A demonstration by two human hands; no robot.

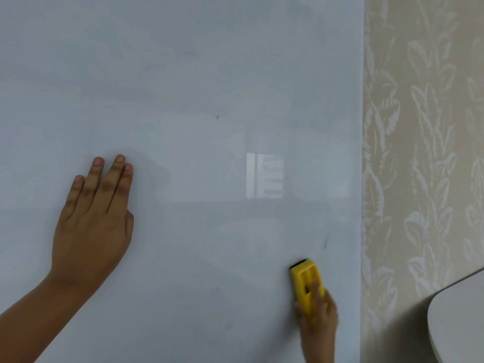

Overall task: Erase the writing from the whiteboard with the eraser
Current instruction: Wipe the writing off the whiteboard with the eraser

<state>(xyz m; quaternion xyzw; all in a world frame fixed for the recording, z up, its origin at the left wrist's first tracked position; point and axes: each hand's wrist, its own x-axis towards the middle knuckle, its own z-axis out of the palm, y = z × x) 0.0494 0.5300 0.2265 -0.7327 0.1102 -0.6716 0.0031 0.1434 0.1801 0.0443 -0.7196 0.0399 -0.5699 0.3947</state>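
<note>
Pressing, left hand (91,226): flat, fingers together, on the whiteboard (209,87) at 9 o'clock, holding nothing.
Mark (325,242): faint dark stroke, possibly leftover writing, at 4 o'clock.
Right hand (318,314): grip closed around the yellow eraser (305,277), on the board at 5 o'clock.

Soft, even daylight fills the view, and the glossy whiteboard (183,100) mirrors a bright window as a pale rectangle of glare (264,175) right of centre. The left hand (91,226), pressed flat, throws a faint blurred shadow to its right, while the right hand (318,318) and the yellow eraser (306,281) look smeared by motion. The picture is soft overall, and the board's right edge bows slightly from wide-angle distortion; a deep shadow sits in the lower right corner.
</note>
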